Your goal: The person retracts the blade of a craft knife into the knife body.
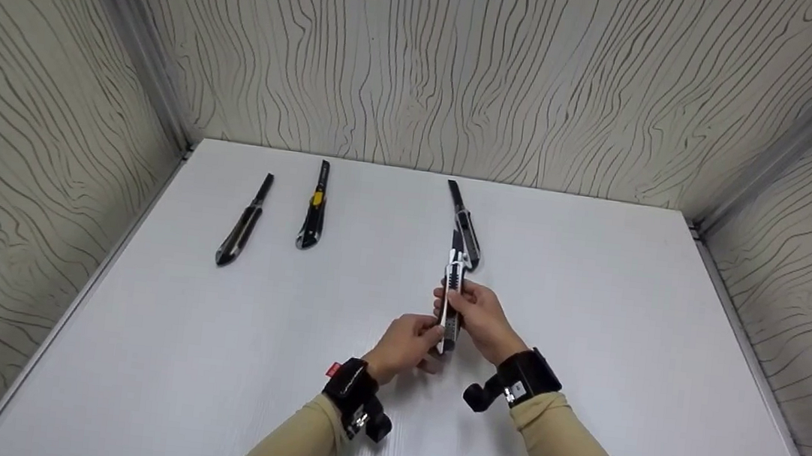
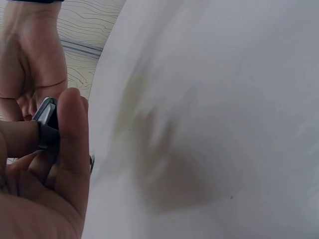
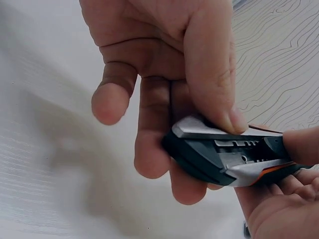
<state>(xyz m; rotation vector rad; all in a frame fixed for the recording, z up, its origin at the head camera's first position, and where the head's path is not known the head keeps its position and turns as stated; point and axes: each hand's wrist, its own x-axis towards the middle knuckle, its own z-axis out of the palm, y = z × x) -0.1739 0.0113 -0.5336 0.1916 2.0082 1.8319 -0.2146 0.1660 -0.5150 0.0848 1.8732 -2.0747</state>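
Knife (image 1: 454,278): being held above the table (image 1: 630,319) by both hands, its dark blade (image 1: 457,241) pointing away from the person.
Right hand (image 1: 483,315): gripping the handle around its middle, the thumb lying at the slider (image 3: 272,147).
Left hand (image 1: 401,347): pinching the tail end, the thumb pressing the silver side and fingers supporting from beneath.
Finish: showing silver sides, a black tail and a strip of orange trim.
Weight: probably feeling light, easily borne by one hand.
Stiffness: handle looking rigid; the thin blade likely being brittle under sideways bending.
Slip: smooth silver probably offering little bite, the dark parts perhaps more.
Best hold: handle behind the slider, fingers wrapping the sides and staying clear of the edge.
Far knife (image 1: 467,233): lying just beyond, overlapping the held one's front in the head view; whether the two are touching, I cannot tell.
Yellow knife (image 1: 313,220): lying well apart, towards the left, showing a yellow slide.
Leftmost knife (image 1: 239,237): lying at a slant beside the yellow one, blade pointing away.
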